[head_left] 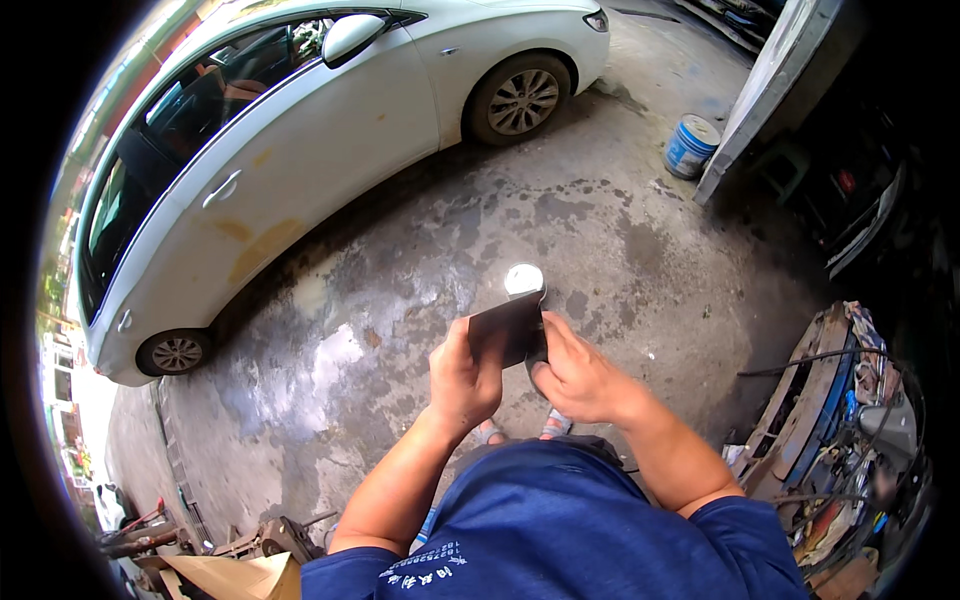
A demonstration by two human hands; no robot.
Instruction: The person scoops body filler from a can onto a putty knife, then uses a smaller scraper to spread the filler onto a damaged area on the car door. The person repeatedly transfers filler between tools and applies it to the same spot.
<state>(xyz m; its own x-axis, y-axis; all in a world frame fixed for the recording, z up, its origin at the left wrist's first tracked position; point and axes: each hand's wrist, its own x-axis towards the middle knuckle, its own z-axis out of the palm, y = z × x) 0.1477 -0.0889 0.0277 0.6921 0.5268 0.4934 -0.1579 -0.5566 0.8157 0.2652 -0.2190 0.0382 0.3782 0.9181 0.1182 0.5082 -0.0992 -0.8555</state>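
In front of my body, my left hand [465, 378] is closed on a dark, flat, four-sided plate [506, 328], gripping it by its left edge. My right hand [580, 375] is closed at the plate's right side, around a dark narrow piece [538, 348] mostly hidden by the fingers. I cannot tell what kind of thing that piece is. Just beyond the plate, a round container with bright white on top [523, 278] shows, its near side partly covered by the plate.
A white car [340, 120] with yellowish patches on its doors stands at the left. A blue bucket [690, 147] is beside a post [765, 95] at the far right. Piled scrap parts [840, 430] lie at the right, and cardboard [240, 575] at the lower left.
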